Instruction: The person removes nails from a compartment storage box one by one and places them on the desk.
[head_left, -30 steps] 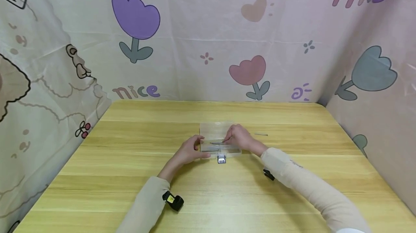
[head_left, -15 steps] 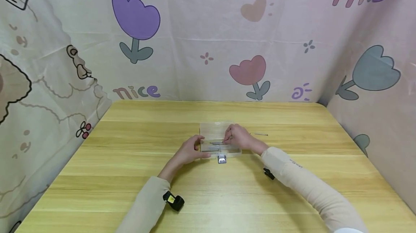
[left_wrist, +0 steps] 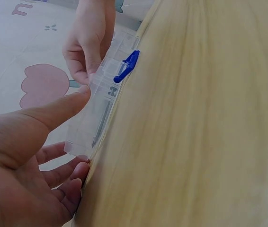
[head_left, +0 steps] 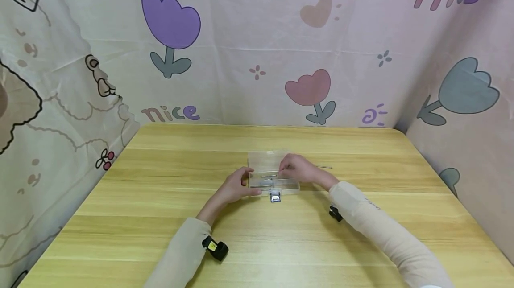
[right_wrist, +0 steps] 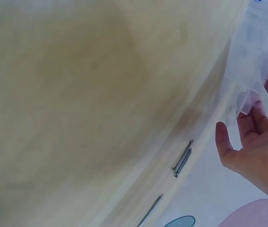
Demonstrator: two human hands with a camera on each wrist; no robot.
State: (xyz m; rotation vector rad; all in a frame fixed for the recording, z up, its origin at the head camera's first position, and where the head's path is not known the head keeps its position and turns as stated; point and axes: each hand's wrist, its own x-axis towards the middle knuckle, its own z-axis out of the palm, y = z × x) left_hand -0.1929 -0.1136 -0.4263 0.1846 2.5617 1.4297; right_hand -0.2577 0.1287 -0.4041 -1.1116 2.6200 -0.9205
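Observation:
A clear plastic compartment box (head_left: 290, 185) stands on the table with its lid (head_left: 263, 161) up at the back and a blue latch (left_wrist: 128, 66) at its front. My left hand (head_left: 232, 186) grips its left end, thumb at the front and fingers behind. Metal nails lie inside, one nail (head_left: 268, 176) in the rear compartment and another nail (left_wrist: 102, 122) along the front. My right hand (head_left: 299, 168) reaches over the rear right part, fingertips bent down just right of the rear nail. I cannot tell whether those fingertips pinch anything.
Behind the right hand, several loose nails lie on the wooden table (head_left: 361, 154): a close pair of nails (right_wrist: 183, 158) and a single nail (right_wrist: 150, 210). A printed cloth (head_left: 241, 20) hangs behind the table's far edge.
The right fingertips have shifted slightly right, and a small gap now shows between them and the rear nail. The left hand and box stay put; the head view has shifted slightly.

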